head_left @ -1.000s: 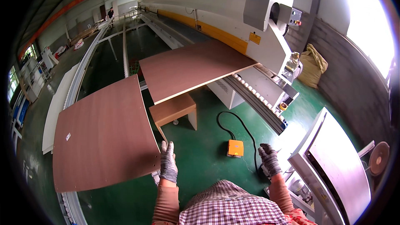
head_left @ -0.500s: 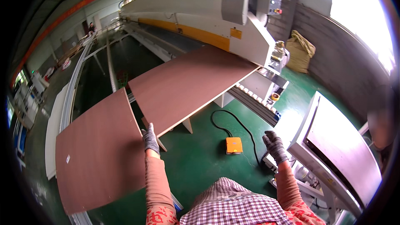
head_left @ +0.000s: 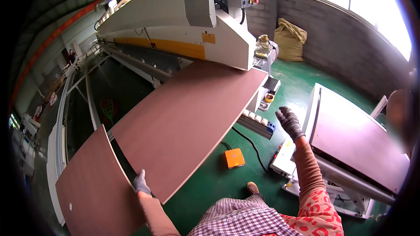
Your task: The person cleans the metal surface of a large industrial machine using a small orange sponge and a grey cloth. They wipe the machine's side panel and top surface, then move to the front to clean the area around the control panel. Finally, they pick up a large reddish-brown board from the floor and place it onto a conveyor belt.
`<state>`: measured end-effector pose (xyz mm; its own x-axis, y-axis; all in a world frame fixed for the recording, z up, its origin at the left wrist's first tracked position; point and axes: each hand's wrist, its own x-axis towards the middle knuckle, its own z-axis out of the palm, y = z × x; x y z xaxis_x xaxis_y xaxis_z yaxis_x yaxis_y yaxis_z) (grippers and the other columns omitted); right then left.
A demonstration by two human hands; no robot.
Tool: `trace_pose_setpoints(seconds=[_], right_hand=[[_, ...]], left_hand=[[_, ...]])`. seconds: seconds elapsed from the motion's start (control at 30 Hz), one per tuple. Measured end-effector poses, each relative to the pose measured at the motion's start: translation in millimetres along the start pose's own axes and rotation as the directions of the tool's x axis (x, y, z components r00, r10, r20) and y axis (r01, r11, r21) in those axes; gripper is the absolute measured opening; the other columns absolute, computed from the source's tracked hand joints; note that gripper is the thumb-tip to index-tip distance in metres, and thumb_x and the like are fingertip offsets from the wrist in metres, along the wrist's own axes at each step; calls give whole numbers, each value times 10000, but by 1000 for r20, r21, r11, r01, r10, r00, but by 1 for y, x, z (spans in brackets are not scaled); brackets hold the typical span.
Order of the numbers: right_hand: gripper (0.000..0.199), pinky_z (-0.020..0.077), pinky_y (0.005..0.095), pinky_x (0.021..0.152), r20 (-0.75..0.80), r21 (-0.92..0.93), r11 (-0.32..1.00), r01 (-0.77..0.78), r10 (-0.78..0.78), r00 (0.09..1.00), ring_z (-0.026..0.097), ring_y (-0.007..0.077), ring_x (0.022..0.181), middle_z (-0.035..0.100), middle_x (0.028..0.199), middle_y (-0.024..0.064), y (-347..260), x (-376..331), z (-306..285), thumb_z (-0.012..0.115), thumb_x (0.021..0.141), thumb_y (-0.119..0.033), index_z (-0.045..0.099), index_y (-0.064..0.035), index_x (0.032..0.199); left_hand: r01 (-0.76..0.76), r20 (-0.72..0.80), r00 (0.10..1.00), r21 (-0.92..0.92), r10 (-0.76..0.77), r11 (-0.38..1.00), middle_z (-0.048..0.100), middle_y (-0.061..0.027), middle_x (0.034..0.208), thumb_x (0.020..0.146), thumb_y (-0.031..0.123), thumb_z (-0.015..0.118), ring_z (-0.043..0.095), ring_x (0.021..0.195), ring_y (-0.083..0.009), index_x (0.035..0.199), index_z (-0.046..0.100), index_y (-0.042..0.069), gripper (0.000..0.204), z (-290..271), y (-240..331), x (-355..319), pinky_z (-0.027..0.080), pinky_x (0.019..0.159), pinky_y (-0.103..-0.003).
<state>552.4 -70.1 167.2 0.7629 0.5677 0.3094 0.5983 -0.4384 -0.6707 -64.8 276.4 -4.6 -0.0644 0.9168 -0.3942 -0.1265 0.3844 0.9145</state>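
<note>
A brown wooden panel point(head_left: 188, 118) lies slanting across the middle, its far end under the edge of a long white machine point(head_left: 175, 22). My left hand point(head_left: 142, 184), in a grey glove, grips the panel's near-left edge close to its corner. The thumb shows on top, and the other fingers are mostly hidden. Gloved as well, my right hand point(head_left: 289, 122) hovers over the floor to the right of the panel. It touches nothing, and its fingers are loosely bent and apart. A second brown panel point(head_left: 98, 188) lies just left of my left hand.
To the right stands a machine table point(head_left: 358, 135) with a brown top. An orange box point(head_left: 235, 158) with a black cable sits on the green floor. A roller rail point(head_left: 256, 124) juts from the long machine. Behind are a yellow sack point(head_left: 289, 41) and a distant person point(head_left: 72, 57).
The middle panel has come nearer to me, with my left hand at its near edge. My right hand is raised a little higher. The whole view has shifted.
</note>
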Motion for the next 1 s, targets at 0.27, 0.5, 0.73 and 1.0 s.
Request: trace_pose_setpoints(seconds=[0.27, 0.5, 0.73, 1.0], right_hand=[[598, 439, 452, 1015, -56, -147, 988, 47, -56, 997, 554, 417, 1175, 576, 1261, 259, 104, 228, 46, 603, 922, -467, 532, -27, 1321], [652, 394, 461, 1067, 127, -382, 915, -127, 188, 974, 503, 397, 1264, 496, 1401, 235, 183, 365, 113, 511, 948, -506, 461, -45, 1406], [486, 499, 519, 824, 562, -586, 757, 289, 123, 818, 634, 431, 839, 662, 978, 246, 312, 402, 132, 382, 1014, -241, 354, -179, 1495], [580, 498, 479, 833, 240, -381, 925, -8, 108, 965, 638, 414, 827, 676, 935, 246, 382, 364, 48, 383, 1020, -509, 672, -12, 1092]], left_hand=[[-6, -320, 939, 360, 130, 933, 641, -105, 1192, 838, 361, 774, 613, 1004, -248, 1271, 579, -26, 612, 7, -27, -127, 506, 875, -400], [272, -677, 733, 387, 71, 881, 680, -83, 1128, 845, 345, 762, 629, 974, -251, 1190, 667, 23, 481, 30, -20, -248, 516, 854, -414], [389, -716, 646, 608, 266, 692, 664, -117, 1230, 864, 385, 733, 638, 1067, -238, 1225, 644, 24, 519, 60, -30, -325, 488, 929, -379], [288, -698, 654, 587, 292, 757, 730, -135, 975, 866, 475, 695, 676, 896, -263, 1005, 719, 37, 460, 66, -55, -337, 515, 806, -386]])
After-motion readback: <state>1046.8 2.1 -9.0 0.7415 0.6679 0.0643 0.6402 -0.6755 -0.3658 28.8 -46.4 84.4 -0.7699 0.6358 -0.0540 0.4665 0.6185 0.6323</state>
